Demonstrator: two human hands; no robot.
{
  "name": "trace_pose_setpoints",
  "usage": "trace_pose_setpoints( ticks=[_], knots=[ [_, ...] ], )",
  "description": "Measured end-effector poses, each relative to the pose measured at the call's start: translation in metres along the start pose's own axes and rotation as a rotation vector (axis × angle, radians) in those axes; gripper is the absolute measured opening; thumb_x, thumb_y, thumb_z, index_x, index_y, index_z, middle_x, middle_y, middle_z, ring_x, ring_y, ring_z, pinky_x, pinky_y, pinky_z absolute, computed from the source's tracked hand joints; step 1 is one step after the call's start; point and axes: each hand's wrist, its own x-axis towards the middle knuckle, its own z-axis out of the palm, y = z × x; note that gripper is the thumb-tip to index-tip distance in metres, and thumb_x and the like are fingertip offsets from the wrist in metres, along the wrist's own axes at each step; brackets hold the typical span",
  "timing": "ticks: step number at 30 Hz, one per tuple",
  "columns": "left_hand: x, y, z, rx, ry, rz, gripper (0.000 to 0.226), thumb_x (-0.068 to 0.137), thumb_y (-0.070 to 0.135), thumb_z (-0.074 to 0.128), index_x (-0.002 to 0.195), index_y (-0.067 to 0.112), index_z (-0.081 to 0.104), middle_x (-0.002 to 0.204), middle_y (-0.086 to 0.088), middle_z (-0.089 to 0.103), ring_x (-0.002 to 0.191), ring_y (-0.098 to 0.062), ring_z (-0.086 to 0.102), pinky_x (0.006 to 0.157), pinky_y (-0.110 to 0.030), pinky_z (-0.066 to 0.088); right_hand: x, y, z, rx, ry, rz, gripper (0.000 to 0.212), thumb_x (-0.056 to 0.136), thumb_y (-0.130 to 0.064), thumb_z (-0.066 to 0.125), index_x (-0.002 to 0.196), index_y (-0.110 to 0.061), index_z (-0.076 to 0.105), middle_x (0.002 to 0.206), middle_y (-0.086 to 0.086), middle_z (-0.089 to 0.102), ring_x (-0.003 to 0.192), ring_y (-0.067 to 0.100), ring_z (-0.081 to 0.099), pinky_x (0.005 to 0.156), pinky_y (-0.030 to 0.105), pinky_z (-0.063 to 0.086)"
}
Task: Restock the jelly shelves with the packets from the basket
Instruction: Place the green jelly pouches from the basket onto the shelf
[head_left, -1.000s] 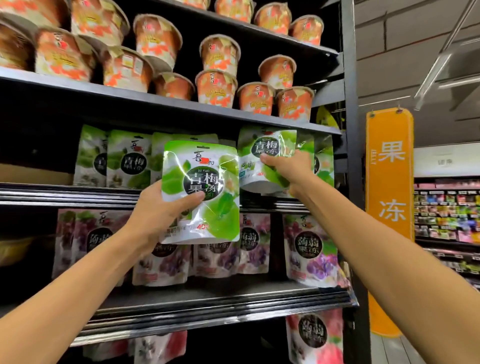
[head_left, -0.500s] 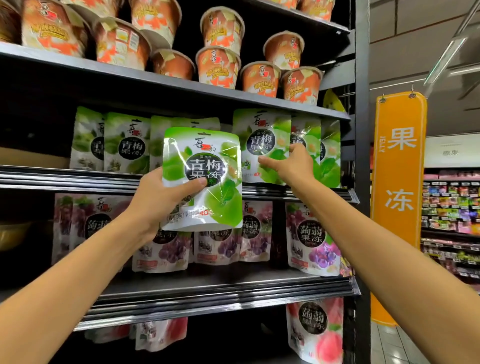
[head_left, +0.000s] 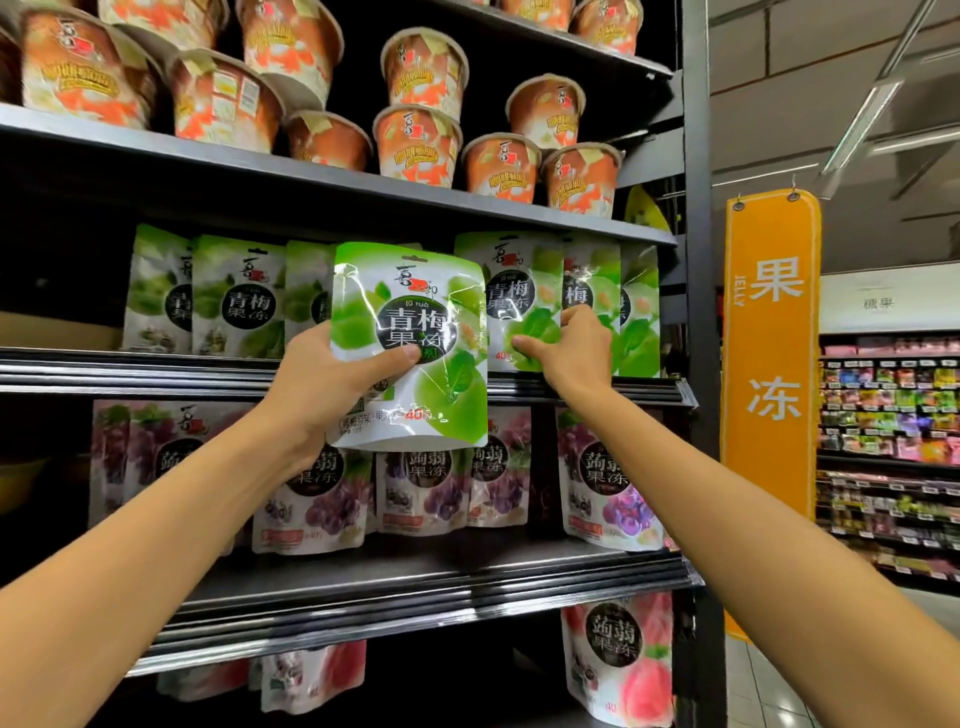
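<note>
The left hand (head_left: 332, 387) grips a green packet (head_left: 415, 332) upright. Just right of it, the right hand (head_left: 569, 353) pinches a shelved packet (head_left: 519, 280).

A tall orange hanging banner (head_left: 769, 353) with white characters and the word JELLY hangs from two metal hooks at the right. Far behind it to the right, long store racks (head_left: 888, 415) carry rows of small multicoloured goods, below a white header board (head_left: 883, 304). Long ceiling light strips (head_left: 862, 124) run above. Pale floor tiles (head_left: 753, 686) show at the lower right. Orange-and-white printed plastic cups (head_left: 418, 145) stand stacked at the top left.
</note>
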Motion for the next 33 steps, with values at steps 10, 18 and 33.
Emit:
trace_pose_setpoints(
  ticks=[10,18,33],
  knots=[
    [0.018,0.001,0.017,0.03,-0.011,0.019,0.025,0.076,0.011,0.08,0.098,0.01,0.069,0.076,0.01,0.076,0.061,0.0,0.069,0.048,-0.01,0.048,-0.004,0.005,-0.009,-0.029,0.08,-0.071,0.059,0.078,-0.04,0.079,0.115,-0.006,0.049,0.103,0.003,0.051,0.097,0.02,0.049,0.085,0.032,0.044],
    [0.052,0.003,0.026,0.064,-0.03,-0.022,0.026,0.076,0.021,0.081,0.1,0.014,0.073,0.09,0.003,0.077,0.079,-0.011,0.072,0.069,-0.024,0.052,-0.018,-0.033,-0.017,0.558,-0.451,0.094,0.046,0.087,-0.045,0.069,0.101,-0.001,0.07,0.092,0.01,0.076,0.081,0.02,0.073,0.069,0.032,0.061],
    [0.036,-0.014,0.051,0.878,-0.055,0.485,0.03,0.096,0.037,0.052,0.124,0.029,0.058,0.146,0.004,0.042,0.134,-0.015,0.039,0.113,-0.043,0.031,0.013,-0.058,0.002,0.529,-0.207,0.229,0.035,0.075,-0.019,0.085,0.094,-0.008,0.057,0.09,0.004,0.058,0.096,0.027,0.064,0.087,0.045,0.055]
  ],
)
